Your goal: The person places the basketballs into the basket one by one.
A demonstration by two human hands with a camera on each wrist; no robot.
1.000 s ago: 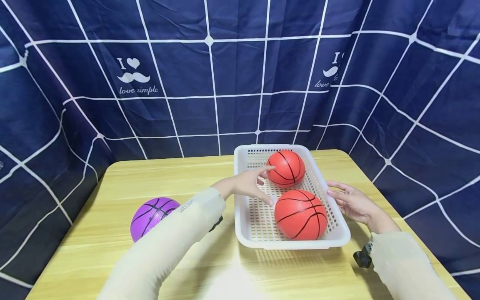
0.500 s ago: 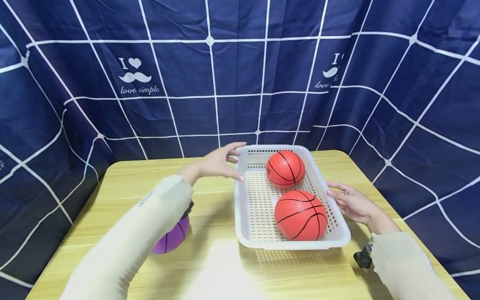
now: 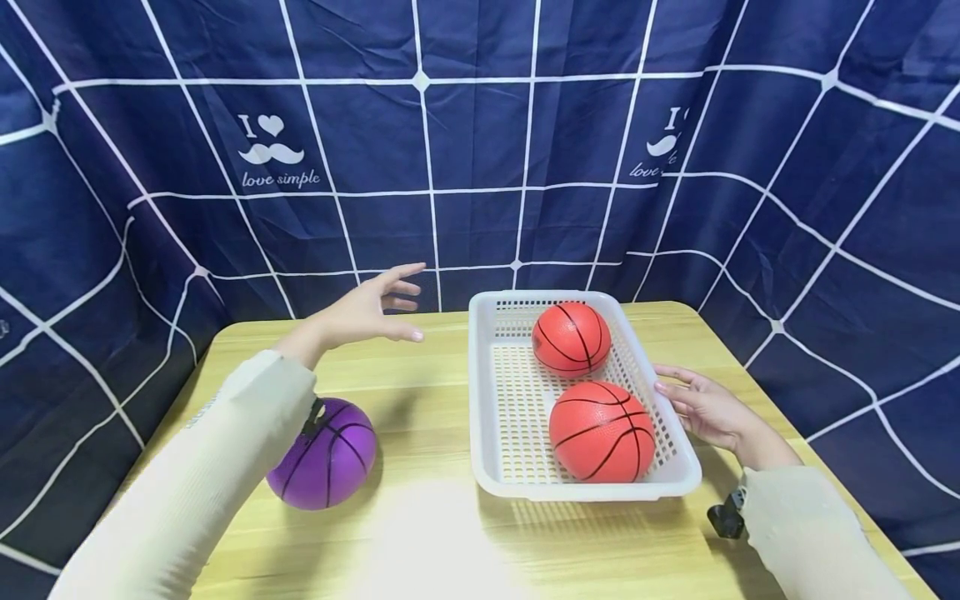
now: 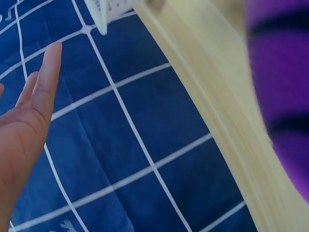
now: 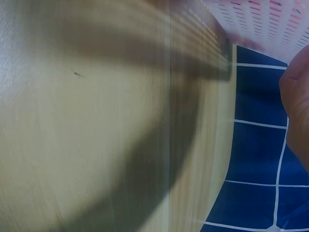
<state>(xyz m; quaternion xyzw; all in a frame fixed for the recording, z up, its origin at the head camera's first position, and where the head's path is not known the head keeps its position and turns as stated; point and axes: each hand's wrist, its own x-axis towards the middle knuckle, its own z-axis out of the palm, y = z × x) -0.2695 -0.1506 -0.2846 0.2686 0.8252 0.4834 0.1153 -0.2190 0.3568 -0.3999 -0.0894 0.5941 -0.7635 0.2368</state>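
Note:
My left hand [image 3: 362,310] is held over the back left of the table, fingers loosely extended and nothing in them. A purple toy basketball [image 3: 333,458] rests on the table below that forearm, partly covered by the sleeve; it looms at the right of the left wrist view. On the right stands a white perforated plastic basket [image 3: 482,408]. Inside it lie two red toy basketballs, one at the back [image 3: 572,337] and one at the front [image 3: 602,433]. My right hand [image 3: 708,408] touches the basket's right side with relaxed fingers, the thumb side showing in the right wrist view.
The pale wooden table [image 3: 420,392] has rounded back corners. Dark blue curtains [image 3: 480,225] with white grid lines hang close behind it and along both sides. A small black wrist camera [image 3: 726,517] sits under the right sleeve.
My left hand has moved from over the basket, beside the red balls, left past its rim to above the table. The purple ball has shifted slightly and shows more. My right hand stays put.

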